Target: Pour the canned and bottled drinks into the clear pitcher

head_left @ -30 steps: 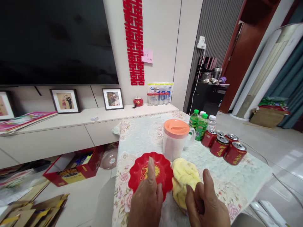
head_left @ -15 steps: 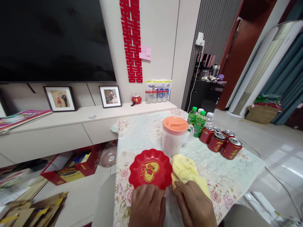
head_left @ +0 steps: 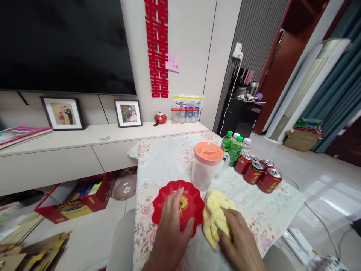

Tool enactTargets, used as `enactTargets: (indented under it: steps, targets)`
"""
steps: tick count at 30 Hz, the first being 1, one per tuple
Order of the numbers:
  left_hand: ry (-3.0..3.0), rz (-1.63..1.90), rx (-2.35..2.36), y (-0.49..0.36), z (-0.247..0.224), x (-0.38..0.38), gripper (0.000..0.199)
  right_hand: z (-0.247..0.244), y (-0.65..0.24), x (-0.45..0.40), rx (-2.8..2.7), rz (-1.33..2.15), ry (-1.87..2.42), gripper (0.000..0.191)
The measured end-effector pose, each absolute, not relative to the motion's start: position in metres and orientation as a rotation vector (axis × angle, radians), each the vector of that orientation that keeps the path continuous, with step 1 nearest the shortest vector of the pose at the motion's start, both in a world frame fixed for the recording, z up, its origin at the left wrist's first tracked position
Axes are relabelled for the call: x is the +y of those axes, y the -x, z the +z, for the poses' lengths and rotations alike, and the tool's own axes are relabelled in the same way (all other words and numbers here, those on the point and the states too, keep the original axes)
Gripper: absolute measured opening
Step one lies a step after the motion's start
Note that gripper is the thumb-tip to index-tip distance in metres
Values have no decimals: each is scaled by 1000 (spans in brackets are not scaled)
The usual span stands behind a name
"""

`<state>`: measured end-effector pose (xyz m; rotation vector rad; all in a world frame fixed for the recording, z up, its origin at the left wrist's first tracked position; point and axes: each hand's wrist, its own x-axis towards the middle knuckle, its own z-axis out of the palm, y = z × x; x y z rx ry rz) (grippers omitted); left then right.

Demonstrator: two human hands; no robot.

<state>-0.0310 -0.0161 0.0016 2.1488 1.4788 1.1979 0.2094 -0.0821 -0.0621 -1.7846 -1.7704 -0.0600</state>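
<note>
While our left hand (head_left: 172, 231) spreads loose, empty fingers over the red scalloped plate (head_left: 193, 206), our right hand (head_left: 239, 235) rests bent fingers on the yellow towel (head_left: 213, 211) at the plate's three o'clock; whether gripping, we cannot tell. Gentle pressure should suit us.

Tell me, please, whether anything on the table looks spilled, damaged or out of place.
Nothing looks spilled or damaged. The one untidy thing is the yellow cloth, crumpled beneath the right hand beside the red dish. The orange-lidded pitcher and red cans stand upright on the table.
</note>
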Motion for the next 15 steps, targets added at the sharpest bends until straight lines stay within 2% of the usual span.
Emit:
enactTargets:
  steps: [3, 6, 7, 11, 15]
  targets:
    - [-1957, 1209, 1392, 19, 20, 10, 74, -28, -224, -84, -1935, -35, 1732, 53]
    - [-1868, 1249, 1259, 4, 43, 40, 98, 43, -238, -68, -1861, -105, 1652, 27]
    - [-1852, 1270, 1206, -2, 49, 51, 106, 69, -240, -57, -1840, -168, 1574, 24]
    - [-1770, 1315, 1070, -27, 59, 91, 134, 155, -237, 9, -1971, -231, 1539, 26]
    - [-1733, 1293, 1017, -42, 58, 115, 156, 186, -221, 78, -2256, -116, 1615, 26]
